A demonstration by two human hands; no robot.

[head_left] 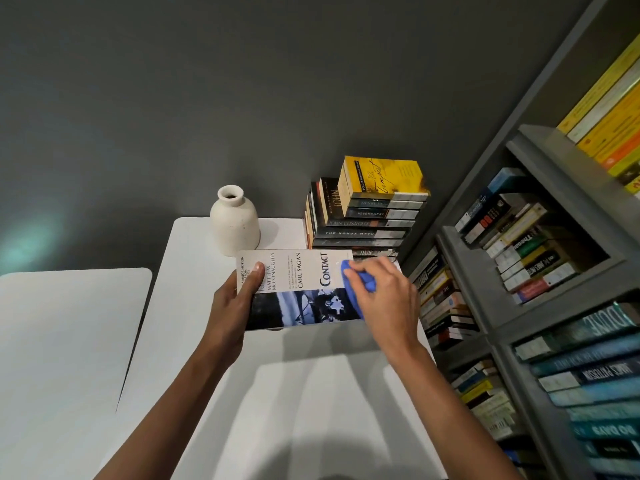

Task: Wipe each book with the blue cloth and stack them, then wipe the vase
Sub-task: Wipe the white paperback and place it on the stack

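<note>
1. Firmly, the left hand point(235, 306) gripped a book point(304, 299) by one short end, with the thumb flat on the cover and the fingers hidden beneath.
2. The book lay face up and roughly level between the two hands. Its cover read "Contact", with a dark blue picture along the edge nearest the person.
3. At the far end from that grip, the right hand point(388, 296) held a bunched blue cloth point(348, 271), its fingers curled round it, and pressed it onto the cover beside the title.
4. Only part of the cloth showed, poking out past the knuckles and along the book's end; the rest was hidden under the palm.
5. Below both hands stretched a white table point(311, 393), where the book's shadow fell.
6. Just beyond the left thumb stood a pale vase point(235, 225), upright on the table, close to the book's far edge.
7. Beyond the right hand, a stack of books point(367, 216) rose against the grey wall point(173, 98), with a yellow one on top.
8. Outward from the right hand stood a grey bookshelf point(512, 299) packed with books.
9. Outward from the left hand sat a second white table point(62, 341), with a narrow gap between it and the first.
</note>
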